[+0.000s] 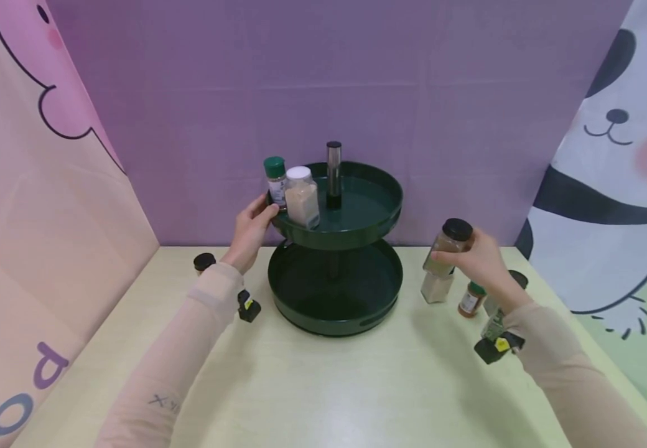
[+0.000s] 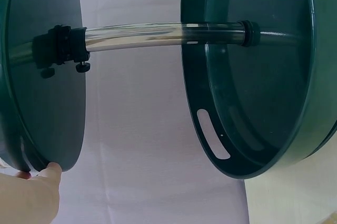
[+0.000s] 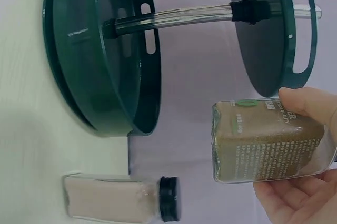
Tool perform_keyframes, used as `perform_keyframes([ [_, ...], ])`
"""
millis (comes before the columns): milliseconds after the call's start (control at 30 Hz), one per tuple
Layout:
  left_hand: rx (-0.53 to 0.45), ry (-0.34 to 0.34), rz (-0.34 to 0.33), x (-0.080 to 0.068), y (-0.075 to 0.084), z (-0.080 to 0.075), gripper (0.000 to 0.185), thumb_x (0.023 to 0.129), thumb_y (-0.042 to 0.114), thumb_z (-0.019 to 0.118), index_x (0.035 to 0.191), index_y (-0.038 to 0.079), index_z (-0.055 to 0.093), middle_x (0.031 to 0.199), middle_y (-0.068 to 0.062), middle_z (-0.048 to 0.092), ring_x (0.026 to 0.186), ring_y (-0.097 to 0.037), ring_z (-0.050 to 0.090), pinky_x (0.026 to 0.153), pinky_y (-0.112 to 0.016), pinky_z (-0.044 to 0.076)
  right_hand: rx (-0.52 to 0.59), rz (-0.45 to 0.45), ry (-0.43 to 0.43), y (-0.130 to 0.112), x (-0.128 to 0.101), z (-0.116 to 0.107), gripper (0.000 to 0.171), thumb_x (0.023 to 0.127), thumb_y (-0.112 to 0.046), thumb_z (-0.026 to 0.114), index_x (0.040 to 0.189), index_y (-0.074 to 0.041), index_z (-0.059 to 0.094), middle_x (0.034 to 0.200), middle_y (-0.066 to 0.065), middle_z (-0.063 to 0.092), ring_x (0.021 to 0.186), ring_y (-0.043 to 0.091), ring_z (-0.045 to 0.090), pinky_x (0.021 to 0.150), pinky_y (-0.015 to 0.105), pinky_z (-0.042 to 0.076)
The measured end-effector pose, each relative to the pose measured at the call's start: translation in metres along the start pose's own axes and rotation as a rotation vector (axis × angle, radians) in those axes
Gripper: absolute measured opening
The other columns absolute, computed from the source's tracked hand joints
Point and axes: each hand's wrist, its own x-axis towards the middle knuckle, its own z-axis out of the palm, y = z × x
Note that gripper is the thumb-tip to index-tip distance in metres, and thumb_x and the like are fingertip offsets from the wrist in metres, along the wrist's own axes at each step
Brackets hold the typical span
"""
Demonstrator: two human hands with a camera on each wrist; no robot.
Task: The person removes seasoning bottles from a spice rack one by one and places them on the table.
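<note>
A dark green two-tier turntable rack (image 1: 329,326) stands at the back of the table, a metal post through its middle. My left hand (image 1: 251,233) grips the upper tier's rim (image 2: 39,150) at its left side. Beside those fingers, a green-capped spice jar (image 1: 276,183) and a white-capped jar (image 1: 302,202) of pale contents stand in the upper tier. To the right of the rack, my right hand (image 1: 483,258) holds a black-lidded spice jar (image 3: 263,142) of brown powder above the table. The lower tier (image 1: 323,292) shows no jars.
Below the held jar stands a jar of pale powder (image 3: 113,199) with a black lid. A small green-capped jar (image 1: 471,301) and another black-lidded jar (image 1: 518,279) are near the right forearm. Behind the left wrist is a black-lidded jar (image 1: 204,261). A purple backdrop (image 1: 234,93) hangs behind.
</note>
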Motion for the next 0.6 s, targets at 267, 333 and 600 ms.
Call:
perform_keyframes([
  [267,0.000,0.010,-0.003,-0.001,-0.001,0.000,0.058,0.094,0.023,0.050,0.145,0.010,0.026,0.148,-0.007,0.031,0.134,-0.015,0.033,0.111,-0.028,0.029,-0.001,0.010,-0.027,0.014,-0.002,0.003,0.083,0.076,-0.045,0.071,0.133,0.003,0.035,0.128,0.028,0.046,0.114,0.043,0.046,0.090,0.057,0.043],
  [333,-0.001,0.012,-0.004,-0.001,-0.001,0.000,0.058,0.094,0.023,0.050,0.145,0.010,0.026,0.148,-0.007,0.031,0.133,-0.015,0.033,0.111,-0.028,0.029,0.001,0.029,-0.035,0.016,-0.002,0.004,0.084,0.076,-0.045,0.070,0.134,0.002,0.033,0.130,0.028,0.045,0.115,0.044,0.045,0.091,0.058,0.042],
  [600,-0.008,0.007,-0.001,-0.001,-0.001,0.000,0.058,0.094,0.023,0.050,0.145,0.010,0.025,0.149,-0.006,0.030,0.133,-0.015,0.034,0.111,-0.028,0.029,0.036,0.075,-0.053,0.028,-0.003,0.008,0.084,0.076,-0.044,0.071,0.136,0.001,0.032,0.133,0.028,0.042,0.119,0.045,0.043,0.095,0.061,0.038],
])
